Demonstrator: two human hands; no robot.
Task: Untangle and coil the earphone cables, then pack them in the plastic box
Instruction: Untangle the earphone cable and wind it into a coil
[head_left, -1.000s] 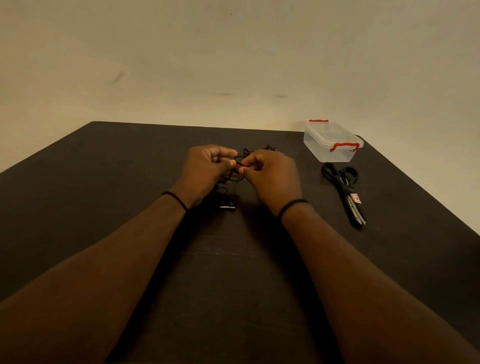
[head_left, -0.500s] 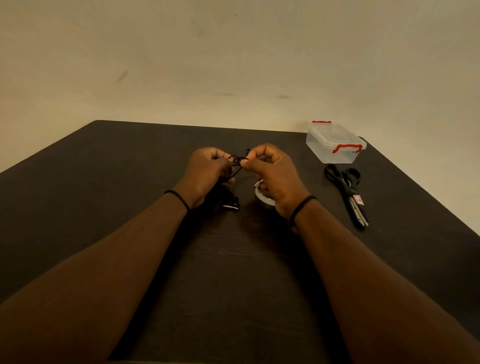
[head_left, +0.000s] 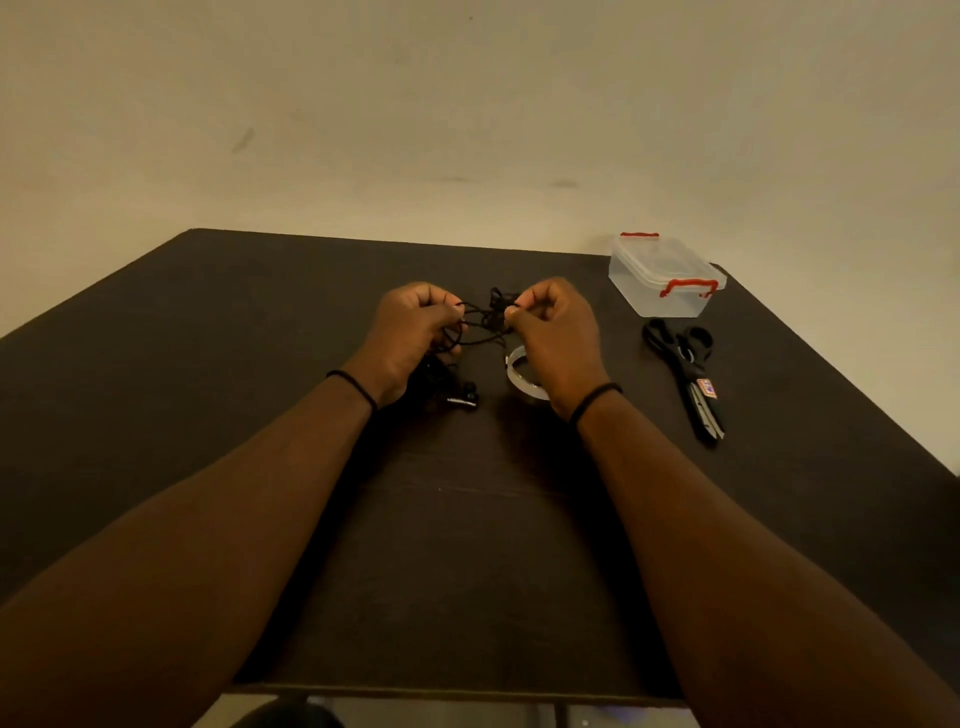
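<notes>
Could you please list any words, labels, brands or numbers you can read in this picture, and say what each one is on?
None can be read.
The scissors carry a small red, white and blue sticker near the pivot; its print is too blurred to read.
The plastic box, tape roll and earphone cables show no text.

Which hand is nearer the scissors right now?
Right. The right hand sits just beside the scissors, pinching the earphone cables. The left hand grips the same tangle farther off, beyond the right hand.
</notes>
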